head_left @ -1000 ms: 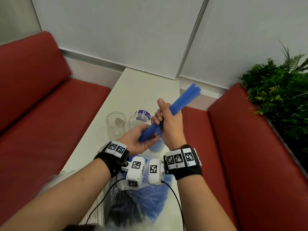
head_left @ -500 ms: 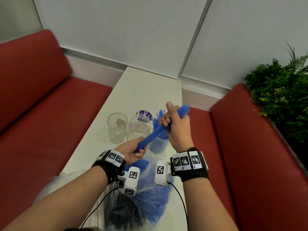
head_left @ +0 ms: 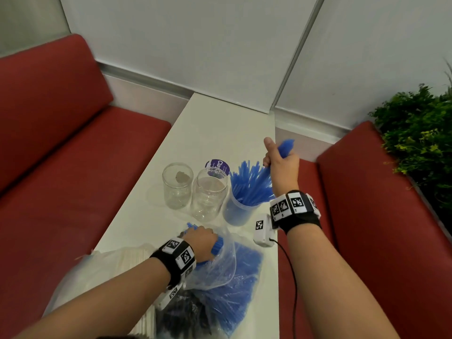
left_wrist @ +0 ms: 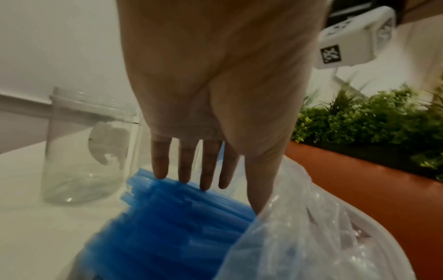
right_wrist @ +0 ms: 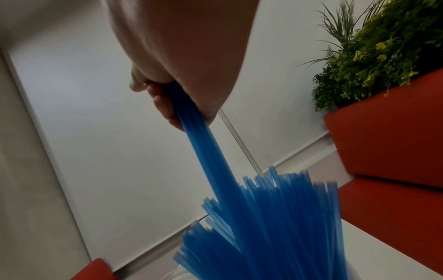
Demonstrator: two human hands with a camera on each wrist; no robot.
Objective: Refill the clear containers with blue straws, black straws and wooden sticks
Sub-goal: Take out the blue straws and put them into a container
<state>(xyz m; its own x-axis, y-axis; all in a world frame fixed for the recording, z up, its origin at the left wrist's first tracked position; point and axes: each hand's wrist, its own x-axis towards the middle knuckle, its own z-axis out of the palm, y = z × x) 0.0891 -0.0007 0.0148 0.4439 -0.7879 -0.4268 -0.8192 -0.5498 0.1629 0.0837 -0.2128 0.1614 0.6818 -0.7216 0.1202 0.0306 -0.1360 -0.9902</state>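
Observation:
My right hand (head_left: 281,165) grips a bundle of blue straws (right_wrist: 203,144). The bundle's lower ends stand among the blue straws in the right clear container (head_left: 238,211). My left hand (head_left: 200,243) lies with straight fingers (left_wrist: 182,166) on the blue straws (left_wrist: 179,227) that stick out of a clear plastic bag (head_left: 227,260); the thumb hangs beside the bag's edge. Two empty clear jars (head_left: 177,185) (head_left: 209,194) stand to the left of the filled container.
A purple lid (head_left: 218,165) lies behind the jars. A bag of black straws (head_left: 181,311) and a bag of pale wooden sticks (head_left: 127,260) lie at the near end of the narrow white table (head_left: 220,123). Red benches flank it, with a green plant (head_left: 420,133) on the right.
My left hand let go of the bundle and dropped onto the straws in the bag. My right hand carried the bundle right and lowered its ends into the container.

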